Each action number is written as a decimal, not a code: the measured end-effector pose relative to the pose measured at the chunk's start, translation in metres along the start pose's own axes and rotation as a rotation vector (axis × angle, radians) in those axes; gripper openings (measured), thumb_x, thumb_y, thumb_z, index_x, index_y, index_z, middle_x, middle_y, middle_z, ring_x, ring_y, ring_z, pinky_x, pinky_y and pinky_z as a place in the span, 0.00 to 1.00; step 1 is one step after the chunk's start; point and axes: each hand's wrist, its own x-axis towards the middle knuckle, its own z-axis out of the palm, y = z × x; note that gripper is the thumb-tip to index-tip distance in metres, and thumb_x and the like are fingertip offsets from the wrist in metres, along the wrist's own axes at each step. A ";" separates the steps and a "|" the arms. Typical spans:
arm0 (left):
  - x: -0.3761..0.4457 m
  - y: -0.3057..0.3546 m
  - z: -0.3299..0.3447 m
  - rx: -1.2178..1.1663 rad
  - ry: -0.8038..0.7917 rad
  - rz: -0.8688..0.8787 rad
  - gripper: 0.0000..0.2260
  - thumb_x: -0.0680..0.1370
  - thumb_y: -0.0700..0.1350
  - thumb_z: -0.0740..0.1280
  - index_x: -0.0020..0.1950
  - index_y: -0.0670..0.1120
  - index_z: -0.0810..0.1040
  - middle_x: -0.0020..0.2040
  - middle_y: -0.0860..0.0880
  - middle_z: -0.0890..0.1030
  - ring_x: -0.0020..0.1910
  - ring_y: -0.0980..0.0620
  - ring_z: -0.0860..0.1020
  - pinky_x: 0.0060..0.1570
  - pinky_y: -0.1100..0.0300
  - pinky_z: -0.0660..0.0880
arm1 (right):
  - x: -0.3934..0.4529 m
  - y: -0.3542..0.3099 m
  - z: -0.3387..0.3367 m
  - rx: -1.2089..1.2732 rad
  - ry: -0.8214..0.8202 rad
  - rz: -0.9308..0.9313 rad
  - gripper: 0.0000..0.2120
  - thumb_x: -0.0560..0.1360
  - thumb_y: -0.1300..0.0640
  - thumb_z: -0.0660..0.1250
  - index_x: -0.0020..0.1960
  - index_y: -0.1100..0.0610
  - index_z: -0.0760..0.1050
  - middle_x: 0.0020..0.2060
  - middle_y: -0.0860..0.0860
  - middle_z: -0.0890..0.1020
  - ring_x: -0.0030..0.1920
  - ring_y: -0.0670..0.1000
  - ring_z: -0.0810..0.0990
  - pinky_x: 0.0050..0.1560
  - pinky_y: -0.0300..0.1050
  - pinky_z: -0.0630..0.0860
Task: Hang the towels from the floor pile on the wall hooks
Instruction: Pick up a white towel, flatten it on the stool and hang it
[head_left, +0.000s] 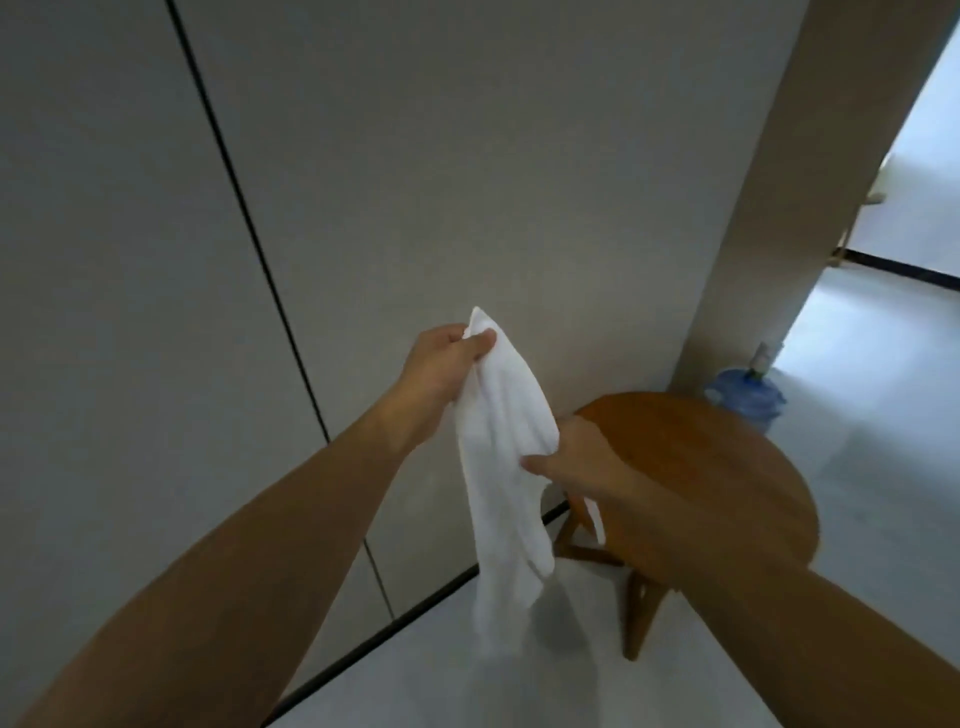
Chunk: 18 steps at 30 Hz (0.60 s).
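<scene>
A: What was found in the way on the right?
B: A round wooden stool (701, 467) was set close to the wall (467, 182), with a blue water jug (748, 395) behind it by the pillar (779, 208).
A: And on the left?
B: Bare floor (441, 675) was seen along the wall, nothing standing on it.

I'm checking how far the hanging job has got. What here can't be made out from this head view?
- Wall hooks: none in frame; the wall shows only bare panels.
- Floor pile: out of frame.
- White towel: its lower end is motion-blurred.
- Right hand: fingers hidden behind the towel.
- Left hand: fingertips buried in the cloth.
- Wooden stool: partly covered by the right forearm.
</scene>
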 end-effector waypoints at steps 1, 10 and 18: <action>0.006 0.010 0.019 -0.041 -0.008 0.005 0.12 0.79 0.47 0.69 0.52 0.38 0.81 0.47 0.43 0.85 0.45 0.46 0.82 0.46 0.52 0.77 | -0.008 0.019 -0.018 -0.046 0.045 0.055 0.18 0.76 0.51 0.72 0.61 0.61 0.76 0.55 0.52 0.80 0.54 0.54 0.80 0.56 0.48 0.79; 0.076 0.061 0.133 -0.242 -0.065 0.023 0.08 0.80 0.47 0.68 0.58 0.48 0.79 0.55 0.48 0.83 0.54 0.48 0.81 0.57 0.50 0.79 | -0.076 0.156 -0.196 -0.025 0.525 0.359 0.07 0.79 0.56 0.67 0.44 0.55 0.80 0.41 0.51 0.83 0.43 0.53 0.83 0.43 0.37 0.76; 0.152 0.069 0.225 -0.264 -0.154 -0.032 0.11 0.78 0.49 0.68 0.58 0.46 0.79 0.53 0.48 0.84 0.51 0.48 0.83 0.58 0.50 0.78 | -0.044 0.183 -0.302 0.294 0.651 0.310 0.02 0.76 0.56 0.72 0.48 0.55 0.82 0.47 0.57 0.85 0.50 0.56 0.83 0.47 0.47 0.79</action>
